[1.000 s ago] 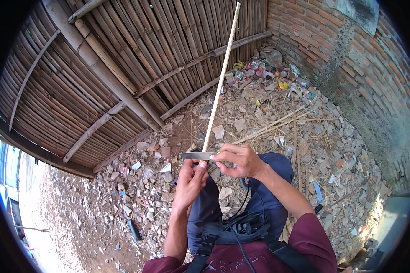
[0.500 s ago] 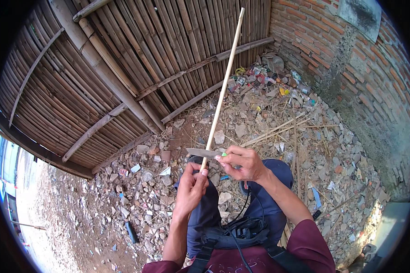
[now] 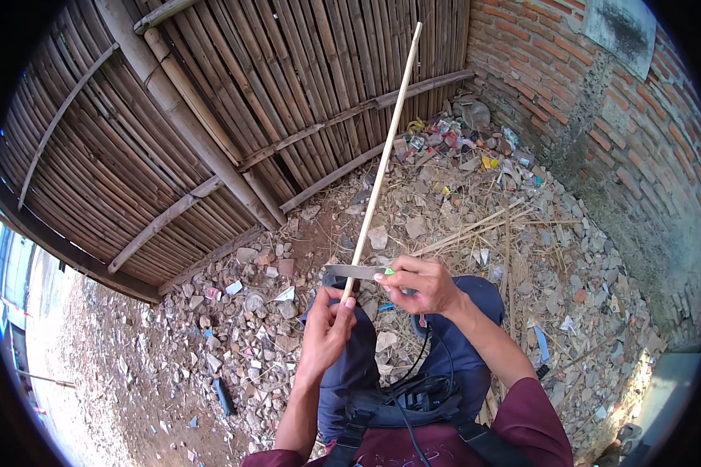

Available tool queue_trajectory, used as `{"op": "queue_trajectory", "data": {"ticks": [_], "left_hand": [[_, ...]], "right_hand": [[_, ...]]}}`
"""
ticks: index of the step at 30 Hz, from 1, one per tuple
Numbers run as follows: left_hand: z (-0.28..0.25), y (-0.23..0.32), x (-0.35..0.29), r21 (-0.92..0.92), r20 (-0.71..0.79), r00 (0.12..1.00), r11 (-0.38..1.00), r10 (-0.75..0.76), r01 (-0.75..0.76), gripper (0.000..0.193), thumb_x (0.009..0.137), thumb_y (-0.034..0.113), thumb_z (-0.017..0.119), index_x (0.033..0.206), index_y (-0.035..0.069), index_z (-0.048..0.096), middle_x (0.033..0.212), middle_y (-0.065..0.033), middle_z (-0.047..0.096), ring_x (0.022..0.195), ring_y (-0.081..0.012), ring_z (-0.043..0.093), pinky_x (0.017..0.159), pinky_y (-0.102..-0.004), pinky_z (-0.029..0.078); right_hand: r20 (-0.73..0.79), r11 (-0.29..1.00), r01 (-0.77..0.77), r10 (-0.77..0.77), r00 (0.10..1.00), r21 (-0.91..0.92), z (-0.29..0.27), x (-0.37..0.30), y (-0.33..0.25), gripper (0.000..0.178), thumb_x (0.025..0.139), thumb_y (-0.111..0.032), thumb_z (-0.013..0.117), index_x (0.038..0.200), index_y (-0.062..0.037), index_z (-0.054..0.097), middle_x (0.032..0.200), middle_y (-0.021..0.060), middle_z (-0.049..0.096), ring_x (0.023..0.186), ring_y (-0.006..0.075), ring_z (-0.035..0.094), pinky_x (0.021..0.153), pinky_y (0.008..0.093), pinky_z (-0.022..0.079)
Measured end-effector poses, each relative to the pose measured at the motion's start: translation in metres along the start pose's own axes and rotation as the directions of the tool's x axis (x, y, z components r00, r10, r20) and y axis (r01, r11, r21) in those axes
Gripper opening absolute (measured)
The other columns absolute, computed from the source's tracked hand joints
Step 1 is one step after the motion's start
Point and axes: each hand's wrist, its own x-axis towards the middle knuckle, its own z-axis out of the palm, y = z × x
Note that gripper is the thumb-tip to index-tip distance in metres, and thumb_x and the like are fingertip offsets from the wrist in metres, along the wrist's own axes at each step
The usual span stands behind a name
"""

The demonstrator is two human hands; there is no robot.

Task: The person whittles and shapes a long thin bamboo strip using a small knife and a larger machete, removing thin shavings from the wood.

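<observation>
My left hand (image 3: pixel 329 327) is closed round the lower end of a long, pale bamboo strip (image 3: pixel 383 163), thumb lying along it. The strip slants up and away, its far end in front of the slatted wall. In my right hand (image 3: pixel 422 285) is a knife (image 3: pixel 354 272) with a green handle, mostly covered by the fingers. Its grey blade lies crosswise over the strip, just above my left hand, with the tip pointing left.
A bamboo-slat wall (image 3: pixel 234 101) rises ahead and left, a brick wall (image 3: pixel 631 148) on the right. Rubble covers the ground, with litter (image 3: pixel 467 140) in the corner and loose bamboo strips (image 3: pixel 475 229) beyond my knees. A black bag (image 3: pixel 397 409) sits at my waist.
The blade has tilted to lie more level and sits slightly lower in the picture. The strip's far end also appears a little lower and further right. Both hands keep their hold.
</observation>
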Motion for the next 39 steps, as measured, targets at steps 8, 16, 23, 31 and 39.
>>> {"op": "queue_trajectory", "data": {"ticks": [8, 16, 23, 31, 39], "left_hand": [[0.004, 0.003, 0.002, -0.046, 0.015, 1.0, 0.999, 0.01, -0.01, 0.016, 0.113, 0.018, 0.059, 0.116, 0.007, 0.049, 0.071, 0.005, 0.056, 0.058, -0.0015, 0.044, 0.051, -0.0211, 0.033], [0.008, 0.004, 0.006, -0.048, 0.003, 0.999, 0.998, 0.032, -0.032, 0.015, 0.113, 0.017, 0.059, 0.113, 0.007, 0.047, 0.07, 0.0059, 0.054, 0.058, -0.0007, 0.042, 0.051, -0.021, 0.03], [0.008, 0.007, 0.005, 0.016, -0.012, 0.999, 0.999, 0.031, -0.031, 0.014, 0.113, 0.014, 0.058, 0.113, 0.006, 0.046, 0.069, 0.0061, 0.053, 0.059, -0.0004, 0.04, 0.051, -0.0218, 0.029], [0.004, 0.002, 0.0, 0.064, -0.011, 1.0, 0.998, 0.027, -0.026, 0.014, 0.113, 0.014, 0.058, 0.114, 0.005, 0.047, 0.068, 0.0049, 0.054, 0.06, -0.0008, 0.041, 0.052, -0.0225, 0.029], [-0.003, -0.007, -0.006, 0.089, -0.036, 0.998, 0.995, 0.042, -0.038, 0.014, 0.112, 0.014, 0.06, 0.113, 0.005, 0.048, 0.068, 0.0047, 0.055, 0.06, -0.0013, 0.042, 0.052, -0.0237, 0.029]], "right_hand": [[0.04, 0.999, 0.045, -0.046, 0.998, 0.03, 0.005, 0.001, -0.001, 0.034, 0.08, -0.002, 0.078, 0.112, -0.0138, 0.079, 0.084, 0.0019, 0.065, 0.062, 0.0194, 0.066, 0.056, 0.035, 0.056], [0.043, 0.994, 0.007, -0.012, 0.999, 0.105, 0.009, 0.004, -0.003, 0.031, 0.082, 0.001, 0.077, 0.111, -0.0114, 0.079, 0.084, 0.0034, 0.066, 0.061, 0.0196, 0.066, 0.053, 0.0342, 0.055], [0.026, 0.99, -0.028, 0.025, 0.999, 0.136, 0.004, 0.009, -0.002, 0.03, 0.083, 0.002, 0.076, 0.11, -0.0087, 0.08, 0.086, 0.0047, 0.07, 0.066, 0.0201, 0.07, 0.055, 0.033, 0.057], [-0.027, 0.989, -0.079, 0.083, 0.996, 0.123, -0.002, 0.011, 0.003, 0.027, 0.083, 0.002, 0.075, 0.107, -0.0084, 0.081, 0.083, 0.0042, 0.07, 0.066, 0.0197, 0.07, 0.056, 0.0334, 0.057], [-0.009, 0.995, -0.06, 0.061, 0.998, 0.079, 0.002, 0.011, 0.004, 0.025, 0.083, 0.0, 0.075, 0.106, -0.0093, 0.081, 0.081, 0.0022, 0.068, 0.064, 0.0177, 0.069, 0.055, 0.033, 0.056]]}}
